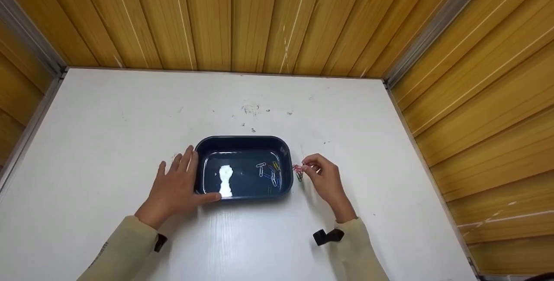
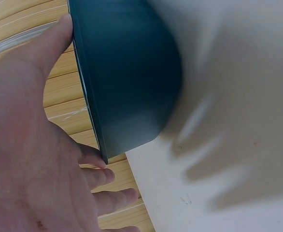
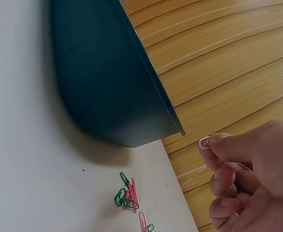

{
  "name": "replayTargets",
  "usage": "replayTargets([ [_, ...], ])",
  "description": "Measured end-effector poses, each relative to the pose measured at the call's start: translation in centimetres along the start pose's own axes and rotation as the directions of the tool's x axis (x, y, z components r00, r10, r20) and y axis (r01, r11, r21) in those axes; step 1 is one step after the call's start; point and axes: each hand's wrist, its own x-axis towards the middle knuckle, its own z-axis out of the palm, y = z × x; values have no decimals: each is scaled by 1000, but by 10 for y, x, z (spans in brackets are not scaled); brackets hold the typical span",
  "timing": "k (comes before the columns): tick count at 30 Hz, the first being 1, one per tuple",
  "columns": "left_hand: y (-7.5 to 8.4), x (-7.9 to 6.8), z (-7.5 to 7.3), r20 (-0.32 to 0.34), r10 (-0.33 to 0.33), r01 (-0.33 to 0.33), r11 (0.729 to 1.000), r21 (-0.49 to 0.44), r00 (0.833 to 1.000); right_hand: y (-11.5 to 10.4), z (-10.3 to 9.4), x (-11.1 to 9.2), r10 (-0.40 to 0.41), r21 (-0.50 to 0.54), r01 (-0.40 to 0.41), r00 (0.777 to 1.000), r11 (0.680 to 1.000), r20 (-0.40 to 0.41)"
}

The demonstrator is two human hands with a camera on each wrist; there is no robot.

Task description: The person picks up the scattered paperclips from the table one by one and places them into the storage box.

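White table [image 1: 130, 116]: left hand [image 1: 175, 185], unclenched, touches tub [image 1: 242, 143] at nine o'clock; right hand [image 1: 325, 179], at three, pinches clip [image 3: 204, 142], possibly pink.

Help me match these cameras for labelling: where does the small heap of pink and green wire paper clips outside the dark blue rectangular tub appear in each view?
Head: right of centre, the pink and green wire paper clips lie just right of the dark blue rectangular tub.
Left wrist: not in it.
Right wrist: low, near the middle, on the white table.
Shared landmark: the tub, upper middle in left wrist, upper left in right wrist.
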Motion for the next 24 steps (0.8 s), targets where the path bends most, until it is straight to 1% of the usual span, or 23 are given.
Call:
replayTargets([
  [2, 0, 0, 0, -9, -1, 1, 1000, -3, 1000, -2, 1, 2, -8, 6, 8, 1000, 1000, -1],
  [13, 0, 0, 3, -12, -1, 1, 1000, -19, 1000, -7, 9, 11, -9, 74, 7, 1000, 997, 18],
  [18, -1, 0, 3, -10, -10, 9, 1000, -22, 1000, -11, 12, 12, -1, 86, -3, 999, 996, 47],
  [24, -1, -1, 2, 6, -17, 17, 999, -27, 1000, -15, 13, 14, 6, 105, -13, 998, 994, 62],
])
